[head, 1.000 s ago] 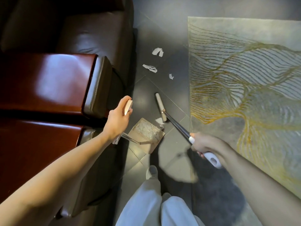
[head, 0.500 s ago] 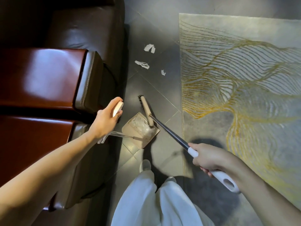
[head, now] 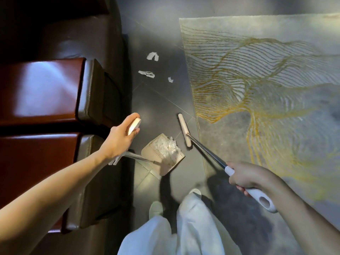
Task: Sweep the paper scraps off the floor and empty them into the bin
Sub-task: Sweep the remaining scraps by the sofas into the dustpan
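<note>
A person stood on a dark tiled floor [head: 156,100], seen from above, with both bare arms stretched forward. The left hand [head: 122,137] reached out from the lower left with its wrist bent down a little. Its fingers were curled round the pale grip at the top of the long-handled dustpan [head: 161,157], with the thumb closed against the grip. The right hand [head: 246,174] came in from the lower right with its fingers wrapped tightly together round the white grip of the broom [head: 206,153]. It held the grip just below where the white part met the dark pole, and the end of the grip stuck out behind the hand.

The beige dustpan sat on the floor between a brown leather sofa [head: 46,89] on the left and a grey rug [head: 257,89] with gold wavy lines on the right. A heap of paper scraps [head: 169,147], white and crumpled, lay in the open mouth of the pan. The broom head [head: 184,132], a pale bar with dark bristles, was just beside the pan's mouth and close to the rug's edge. I could not tell whether the bristles touched the floor.

Three loose scraps [head: 146,73] lay farther off on the tiles, well apart from the pan, between the sofa and the rug. White trousers [head: 193,227] and a pale shoe [head: 155,208] showed at the bottom.
</note>
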Demonstrator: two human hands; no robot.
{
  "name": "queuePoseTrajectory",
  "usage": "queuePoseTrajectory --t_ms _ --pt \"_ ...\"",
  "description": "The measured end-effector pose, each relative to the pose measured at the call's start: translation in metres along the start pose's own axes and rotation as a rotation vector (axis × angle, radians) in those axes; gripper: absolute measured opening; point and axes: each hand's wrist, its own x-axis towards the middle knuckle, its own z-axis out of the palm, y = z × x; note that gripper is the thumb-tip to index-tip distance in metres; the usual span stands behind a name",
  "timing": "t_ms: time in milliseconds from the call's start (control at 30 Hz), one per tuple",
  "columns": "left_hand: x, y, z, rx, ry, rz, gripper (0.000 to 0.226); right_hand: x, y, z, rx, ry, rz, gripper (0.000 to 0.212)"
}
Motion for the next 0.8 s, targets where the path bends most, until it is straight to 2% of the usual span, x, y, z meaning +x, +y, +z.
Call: queuePoseTrajectory --t_ms 133,200,333,500,600,733,800 --pt "-0.011 0.001 0.005 -0.001 -0.031 0.028 0.045 0.011 -0.009 0.038 -0.043 0.03 0.059 0.017" --pt "-0.015 -0.002 0.012 -0.005 -0.045 0.023 0.045 0.014 -0.018 0.055 -0.056 0.034 0.049 0.013" --pt "-0.015 -0.005 0.03 -0.032 -0.033 0.019 0.046 0.015 -0.033 0.072 0.019 -0.031 -0.036 0.025" --pt "-0.007 -0.006 0.033 -0.038 -0.015 0.0 0.049 0.003 -0.047 0.068 0.093 -0.142 -0.03 0.035" --pt "-0.005 -0.009 0.027 -0.048 0.021 -0.027 0.049 -0.006 -0.049 0.057 0.071 -0.143 -0.052 0.038" --pt "0.008 -0.011 0.011 -0.093 0.107 -0.078 0.046 0.0 -0.059 0.024 0.047 -0.096 -0.062 0.059" --pt "0.019 -0.008 0.005 -0.114 0.155 -0.106 0.046 0.011 -0.067 -0.002 0.041 -0.059 -0.077 0.064"
